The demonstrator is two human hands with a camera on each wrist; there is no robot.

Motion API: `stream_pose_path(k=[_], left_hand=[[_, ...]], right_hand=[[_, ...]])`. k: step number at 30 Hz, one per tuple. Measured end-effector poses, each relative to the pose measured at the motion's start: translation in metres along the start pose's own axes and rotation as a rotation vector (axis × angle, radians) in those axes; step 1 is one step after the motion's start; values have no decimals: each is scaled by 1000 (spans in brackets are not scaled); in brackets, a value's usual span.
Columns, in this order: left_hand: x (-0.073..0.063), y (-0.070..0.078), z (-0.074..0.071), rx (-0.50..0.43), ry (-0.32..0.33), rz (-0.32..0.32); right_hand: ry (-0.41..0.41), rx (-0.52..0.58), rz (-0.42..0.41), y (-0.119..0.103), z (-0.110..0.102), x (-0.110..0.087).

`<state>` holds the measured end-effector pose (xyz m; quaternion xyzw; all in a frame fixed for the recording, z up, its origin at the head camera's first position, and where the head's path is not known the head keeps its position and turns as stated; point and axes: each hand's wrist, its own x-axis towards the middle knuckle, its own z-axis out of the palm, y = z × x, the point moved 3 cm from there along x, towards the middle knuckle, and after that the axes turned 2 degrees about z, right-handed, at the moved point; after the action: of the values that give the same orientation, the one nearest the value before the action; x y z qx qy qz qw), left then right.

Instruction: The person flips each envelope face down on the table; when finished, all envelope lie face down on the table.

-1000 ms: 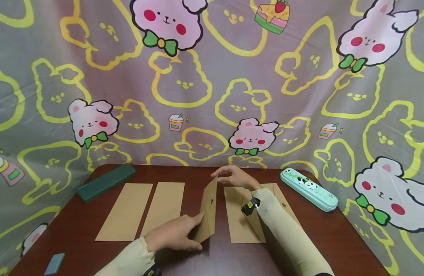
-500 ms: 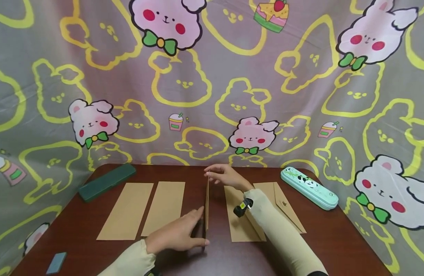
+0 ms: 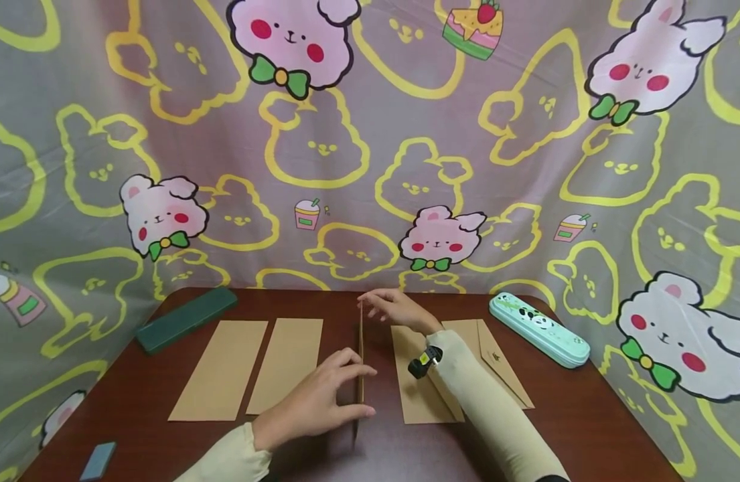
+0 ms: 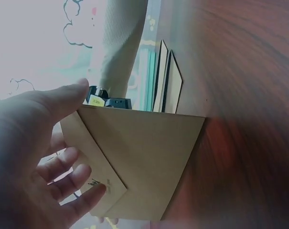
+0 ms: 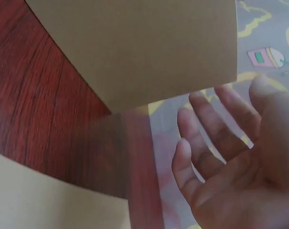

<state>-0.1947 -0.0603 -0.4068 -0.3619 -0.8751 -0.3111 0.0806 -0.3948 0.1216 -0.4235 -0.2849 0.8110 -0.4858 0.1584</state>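
So the step in hand looks like squaring up an envelope [image 4: 146,152], which is on its long edge on the table [image 3: 153,442], basically edge-on in the head view, flap toward the left hand [image 3: 309,405]. That hand is spread loosely around its near end with no pinch I can see; the right hand [image 3: 396,311] is just as relaxed, fingertips at its far end. Can't tell who's really propping it. I'd say whatever comes next calls for a proper pinch on one end, since thin card could easily tip. Room: left of it there's a strip of bare wood, then two plain envelopes [image 3: 285,365] side by side with a narrow gap, then the green box [image 3: 187,318] beyond. Right of it, another bare strip, then a flapped pair [image 3: 414,398] partly under the right sleeve [image 3: 502,415], with the pencil case [image 3: 540,329] past those. Nearest side is roomiest. Far end's tighter, with the table's back edge and curtain [image 3: 321,161] beyond.
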Motion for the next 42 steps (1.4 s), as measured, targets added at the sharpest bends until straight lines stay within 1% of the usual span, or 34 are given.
stream_pose_path(k=[4, 8, 12, 14, 17, 19, 21, 25, 28, 30, 33, 36, 40, 42], left_hand=[[-1, -1, 0, 0, 2, 11], [-2, -1, 1, -13, -7, 20], [-4, -2, 3, -22, -18, 34], [-6, -4, 3, -5, -17, 43], [-9, -6, 1, 31, -2, 59], [-10, -7, -1, 40, 9, 61], [-12, -8, -4, 42, 16, 61], [-16, -10, -14, 61, 44, 63], [-18, -13, -24, 70, 68, 55], [-19, -16, -30, 72, 76, 28], [-23, -22, -36, 81, 69, -46], [-30, -28, -35, 80, 34, -117], [-37, -33, -28, 52, -14, -152], [-38, -34, -26, 41, -17, -157]], right_hand=[[15, -92, 31, 12, 2, 0], [-32, -234, 34, 22, 13, 0], [-45, -328, 45, 25, 24, 0], [-39, -348, 44, 24, 28, 2], [-37, -340, 61, 21, 31, 5], [-37, -317, 80, 20, 30, 6], [-39, -269, 107, 20, 26, 4], [-53, -101, 137, 23, 12, 0], [-30, 38, 168, 26, -5, -5], [10, 119, 193, 26, -17, -8], [67, 210, 213, 24, -32, -11], [77, 270, 207, 20, -38, -9], [78, 320, 189, 13, -40, -7], [87, 337, 183, 11, -39, -5]])
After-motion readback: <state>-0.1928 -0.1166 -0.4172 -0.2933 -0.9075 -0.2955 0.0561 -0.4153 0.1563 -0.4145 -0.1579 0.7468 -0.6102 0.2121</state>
